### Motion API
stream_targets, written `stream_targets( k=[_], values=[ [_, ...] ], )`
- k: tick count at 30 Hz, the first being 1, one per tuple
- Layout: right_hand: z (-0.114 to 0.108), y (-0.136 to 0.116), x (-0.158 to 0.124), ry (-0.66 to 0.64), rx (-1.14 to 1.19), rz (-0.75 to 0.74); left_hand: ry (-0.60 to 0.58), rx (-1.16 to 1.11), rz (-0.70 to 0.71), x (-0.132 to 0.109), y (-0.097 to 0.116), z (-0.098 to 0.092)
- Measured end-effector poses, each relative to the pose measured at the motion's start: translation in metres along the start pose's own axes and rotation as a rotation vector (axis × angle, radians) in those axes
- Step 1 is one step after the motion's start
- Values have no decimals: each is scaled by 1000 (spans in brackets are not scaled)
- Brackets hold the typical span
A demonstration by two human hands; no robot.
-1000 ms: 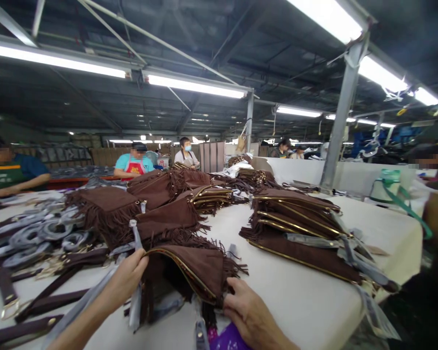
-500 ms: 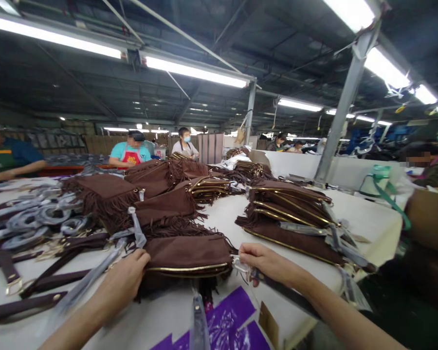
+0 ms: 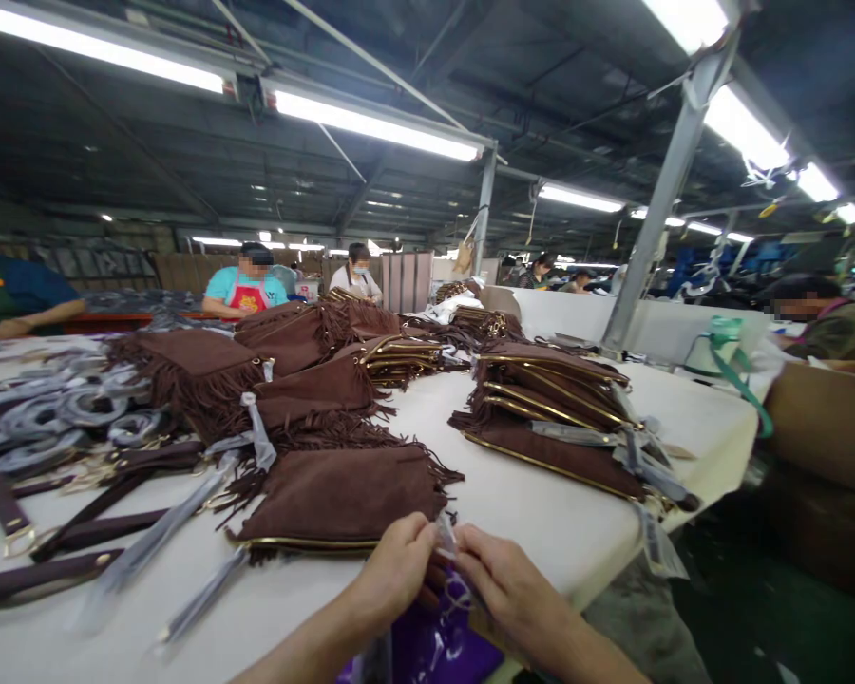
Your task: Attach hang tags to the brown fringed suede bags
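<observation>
A brown fringed pouch (image 3: pixel 342 494) lies flat in front of me, its gold zipper edge toward me. At its right corner my left hand (image 3: pixel 395 570) and my right hand (image 3: pixel 509 584) meet, fingers closed in a pinch. Between their fingertips is a bit of clear plastic wrap (image 3: pixel 445 534); what it covers is hidden. A plastic-wrapped strap (image 3: pixel 206 594) sticks out from the pouch's left corner. Under my hands lies purple plastic film (image 3: pixel 442 636), partly covered by them.
Brown pouches with gold zippers are stacked at right (image 3: pixel 548 399), and more fringed pouches (image 3: pixel 192 366) are heaped at left. Dark straps (image 3: pixel 106 522) and plastic-wrapped coils (image 3: pixel 75 408) spread over the white table (image 3: pixel 527 494). A cardboard box (image 3: pixel 826 437) stands right. Several people work around.
My left hand has left the pouch's left corner and come to the right corner beside my right hand. The pouch has turned slightly and shifted left. The dark strap by my right hand no longer shows.
</observation>
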State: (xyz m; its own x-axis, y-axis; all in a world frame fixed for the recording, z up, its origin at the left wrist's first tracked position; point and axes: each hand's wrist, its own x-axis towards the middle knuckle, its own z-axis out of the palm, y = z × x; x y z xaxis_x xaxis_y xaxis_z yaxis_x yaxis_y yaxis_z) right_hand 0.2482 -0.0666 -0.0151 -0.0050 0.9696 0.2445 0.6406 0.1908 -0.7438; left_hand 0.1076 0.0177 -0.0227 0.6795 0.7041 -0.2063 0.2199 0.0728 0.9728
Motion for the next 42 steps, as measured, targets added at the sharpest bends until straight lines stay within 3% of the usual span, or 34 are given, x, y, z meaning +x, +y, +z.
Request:
stream_targets(
  k=[3, 6, 8, 10, 13, 15, 19, 21, 23, 26, 30, 34, 42],
  values=[
    [33, 8, -10, 46, -115, -140, 120, -197, -27, 8, -13, 3],
    [66, 16, -13, 103, -246, -271, 279, -239, -7, 16, -20, 3],
    [75, 15, -13, 115, -270, -384, 300, -248, -18, 20, -22, 0],
    [70, 9, -11, 126, -205, -356, 287, -256, -32, 20, -21, -4],
    [46, -4, -6, 199, 68, -71, 206, -258, -63, 10, -16, -10],
    [32, -11, -1, 207, 400, 63, 141, -217, -86, 2, -10, -14],
    [28, -19, 4, 47, 1140, 186, 104, -115, -78, -9, 3, -23],
    [31, -25, 1, -36, 1282, 216, 77, -101, -74, -10, 12, -29],
    [28, -31, -4, -146, 1240, 199, 48, -105, -108, -9, 19, -36],
    [14, -35, -8, -244, 940, 156, 14, -90, -195, -7, 25, -43],
    [8, -23, 2, 18, 489, 112, 34, -27, -212, -5, 20, -45],
    [21, -1, 18, 229, 252, 67, 68, -43, -213, -2, 9, -40],
    [27, 12, 25, 295, -9, -23, 55, -27, -140, -3, 5, -38]
  ],
)
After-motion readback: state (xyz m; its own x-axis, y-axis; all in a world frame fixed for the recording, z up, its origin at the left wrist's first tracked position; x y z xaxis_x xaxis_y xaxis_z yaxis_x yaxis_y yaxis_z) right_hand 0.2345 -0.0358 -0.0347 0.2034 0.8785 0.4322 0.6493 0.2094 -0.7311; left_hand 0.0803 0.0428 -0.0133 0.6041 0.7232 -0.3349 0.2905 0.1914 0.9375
